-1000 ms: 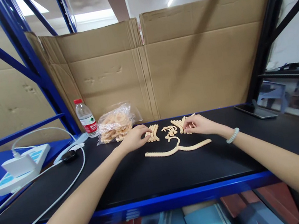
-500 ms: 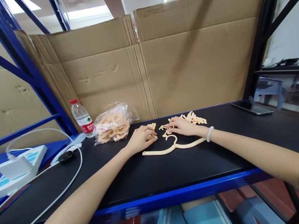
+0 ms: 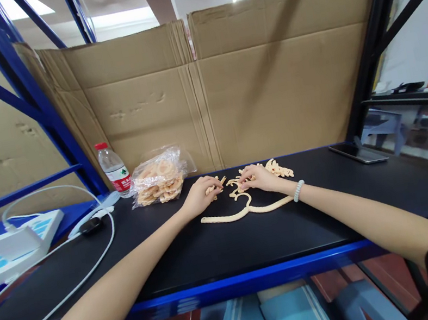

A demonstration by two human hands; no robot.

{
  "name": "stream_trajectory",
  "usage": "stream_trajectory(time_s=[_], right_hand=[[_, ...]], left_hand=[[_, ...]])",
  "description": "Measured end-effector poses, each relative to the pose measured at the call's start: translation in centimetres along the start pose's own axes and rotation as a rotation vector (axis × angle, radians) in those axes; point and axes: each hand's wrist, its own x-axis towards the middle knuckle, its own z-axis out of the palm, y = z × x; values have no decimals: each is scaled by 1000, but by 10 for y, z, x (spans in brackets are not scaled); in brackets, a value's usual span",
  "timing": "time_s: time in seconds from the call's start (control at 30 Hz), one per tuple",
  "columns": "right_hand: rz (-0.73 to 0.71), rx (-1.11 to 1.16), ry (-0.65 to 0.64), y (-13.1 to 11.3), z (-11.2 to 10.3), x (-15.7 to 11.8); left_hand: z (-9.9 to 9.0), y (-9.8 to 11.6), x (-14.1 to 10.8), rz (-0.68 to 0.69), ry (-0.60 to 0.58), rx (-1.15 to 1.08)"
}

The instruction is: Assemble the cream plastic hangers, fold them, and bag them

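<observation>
My left hand (image 3: 199,194) is curled around several slim cream-coloured plastic pieces (image 3: 222,180), whose ends poke out past the fingers. To its right, my right hand (image 3: 256,178) has its fingers bent and pinched at small cream-coloured pieces; the fingers partly cover them. A cream clothes hanger (image 3: 226,218) lies flat on the black tabletop in front of both hands, its hook turned away from me. The right forearm crosses over the hanger's right end. Behind the right hand sits a pile of cream pieces (image 3: 281,168), partly hidden by that hand.
A clear bag of round peach-coloured parts (image 3: 159,180) and a red-capped water bottle (image 3: 116,171) stand at the back left. A power strip (image 3: 20,249) with a white cable (image 3: 109,255) lies left. A phone-like dark slab (image 3: 357,153) is at right. Cardboard (image 3: 278,77) walls the back.
My left hand has lifted and turned slightly, its fingers closing more tightly around the slim pieces. My right hand's fingers have drawn together a little. The hanger stays put.
</observation>
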Motion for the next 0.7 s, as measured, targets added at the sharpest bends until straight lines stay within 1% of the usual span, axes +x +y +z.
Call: stream_trajectory(time_s=[0.13, 0.23, 0.3, 0.37, 0.47, 0.57, 0.7], right_hand=[[56, 120, 173, 0, -4, 2], [82, 173, 265, -3, -13, -1], [123, 270, 276, -9, -21, -4], [196, 422, 269, -16, -26, -8], [319, 601, 291, -24, -31, -12], [394, 695, 331, -27, -32, -15], [450, 835, 342, -27, -28, -17]], left_hand=[[-3, 6, -1, -119, 93, -123], [-4, 12, -4, -254, 116, -303], [-4, 15, -5, -329, 115, -459], [-3, 18, -5, -380, 120, -593], [-1, 23, -5, -433, 139, -734], [0, 28, -5, -480, 169, -822], [1, 33, -5, -586, 217, -864]])
